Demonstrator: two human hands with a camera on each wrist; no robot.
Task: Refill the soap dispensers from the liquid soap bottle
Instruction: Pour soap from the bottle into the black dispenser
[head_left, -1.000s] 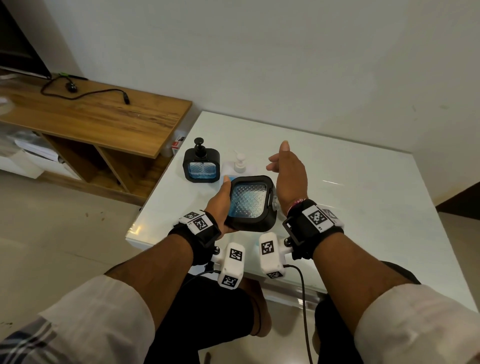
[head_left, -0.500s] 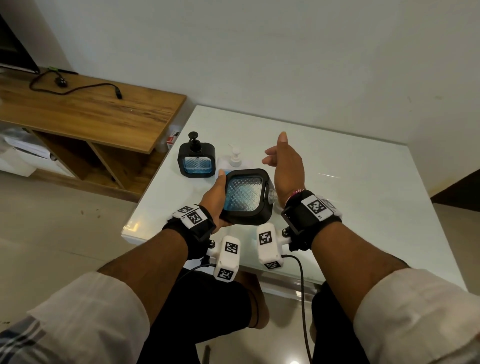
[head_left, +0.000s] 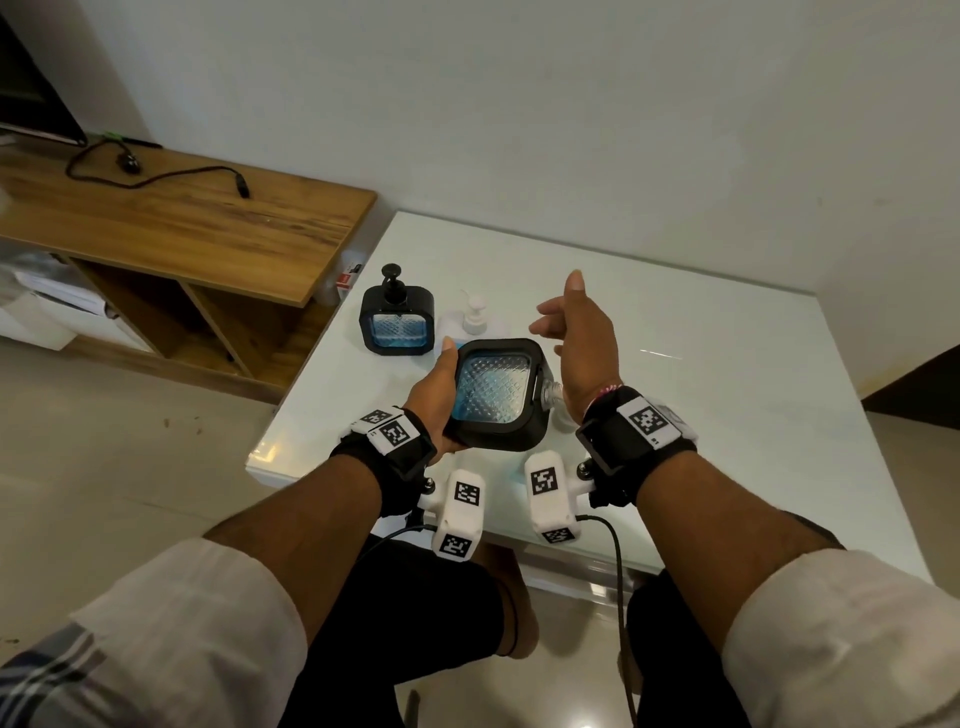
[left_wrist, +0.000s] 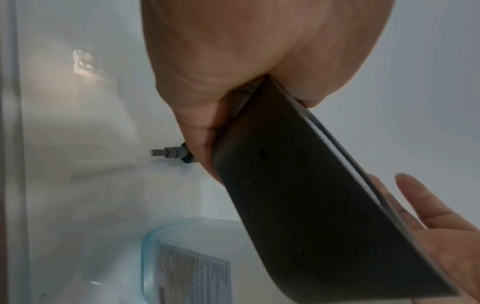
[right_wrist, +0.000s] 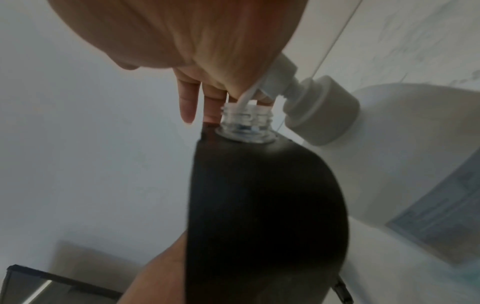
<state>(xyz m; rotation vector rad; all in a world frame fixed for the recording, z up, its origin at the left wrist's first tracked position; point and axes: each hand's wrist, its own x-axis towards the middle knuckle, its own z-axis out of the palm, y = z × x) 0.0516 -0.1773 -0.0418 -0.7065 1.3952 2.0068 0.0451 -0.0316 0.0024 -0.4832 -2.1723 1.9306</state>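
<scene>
Head view, frame centre: an uncapped soap dispenser (head_left: 497, 396) was gripped by the left hand (head_left: 435, 391), right hand (head_left: 581, 344) loosely spread, empty; fetching the liquid soap bottle (head_left: 470, 319) seemed required next.

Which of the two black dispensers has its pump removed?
The dispenser held tilted in the left hand: its clear threaded neck is bare. The other dispenser, standing on the table, keeps its black pump.

Head view looks steeply down onto white table (head_left: 727, 415), mid-frame. Both wrist views sit very close (palm fills upper frame) beside black dispenser (left_wrist: 324, 205), shared with the head view.
</scene>
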